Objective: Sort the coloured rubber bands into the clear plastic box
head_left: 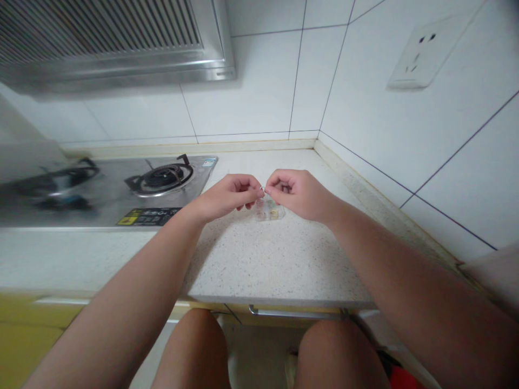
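Observation:
My left hand (239, 193) and my right hand (298, 192) meet over the counter, fingertips nearly touching. Both are closed in a pinch, and a tiny pale item (263, 189) shows between the fingertips, too small to name. Just below them, a small clear plastic box with compartments (265, 215) lies on the speckled counter. Small coloured bits, pinkish and yellowish, show inside it. My hands cover its far part.
A gas stove (194, 186) with two burners is set into the counter (259, 265) at left, under a range hood (121, 48). Tiled walls meet in the corner behind, with a socket (421, 54) at right. A drawer handle (292, 312) runs below the counter's front edge.

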A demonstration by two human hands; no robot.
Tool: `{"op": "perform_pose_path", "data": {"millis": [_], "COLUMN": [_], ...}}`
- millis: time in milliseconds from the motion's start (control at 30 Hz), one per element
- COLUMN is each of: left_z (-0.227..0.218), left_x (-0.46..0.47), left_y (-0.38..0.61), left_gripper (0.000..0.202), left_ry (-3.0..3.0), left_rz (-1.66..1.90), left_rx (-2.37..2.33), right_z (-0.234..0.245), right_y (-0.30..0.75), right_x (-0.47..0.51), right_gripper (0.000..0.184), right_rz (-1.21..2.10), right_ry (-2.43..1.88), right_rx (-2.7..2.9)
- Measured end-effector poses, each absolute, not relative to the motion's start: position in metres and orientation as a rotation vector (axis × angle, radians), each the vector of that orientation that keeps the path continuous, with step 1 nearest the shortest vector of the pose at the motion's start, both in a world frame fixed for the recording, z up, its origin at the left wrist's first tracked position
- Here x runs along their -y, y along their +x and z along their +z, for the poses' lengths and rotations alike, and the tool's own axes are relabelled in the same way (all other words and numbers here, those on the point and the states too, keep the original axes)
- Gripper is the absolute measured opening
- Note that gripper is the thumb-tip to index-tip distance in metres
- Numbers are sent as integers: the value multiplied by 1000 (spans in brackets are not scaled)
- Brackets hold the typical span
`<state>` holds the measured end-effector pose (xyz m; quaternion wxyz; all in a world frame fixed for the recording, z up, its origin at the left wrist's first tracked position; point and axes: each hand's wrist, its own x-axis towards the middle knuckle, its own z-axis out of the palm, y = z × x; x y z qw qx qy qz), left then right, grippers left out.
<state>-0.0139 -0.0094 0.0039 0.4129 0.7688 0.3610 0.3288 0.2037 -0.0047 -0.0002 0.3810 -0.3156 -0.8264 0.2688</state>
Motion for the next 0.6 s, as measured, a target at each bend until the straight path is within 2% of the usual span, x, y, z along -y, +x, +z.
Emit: {"op": "perform_pose_path", "data": {"millis": [600], "left_z": [5], "left_x": [10], "left_y": [-14], "left_gripper": [23], "left_ry": [1915], "left_rz": [851], "left_rx": [-886], "right_z": [2], "right_y": [202], "right_x": [6], "right_gripper": [18], "right_rz": [786], "right_ry": [-764], "right_rx": [2031]}}
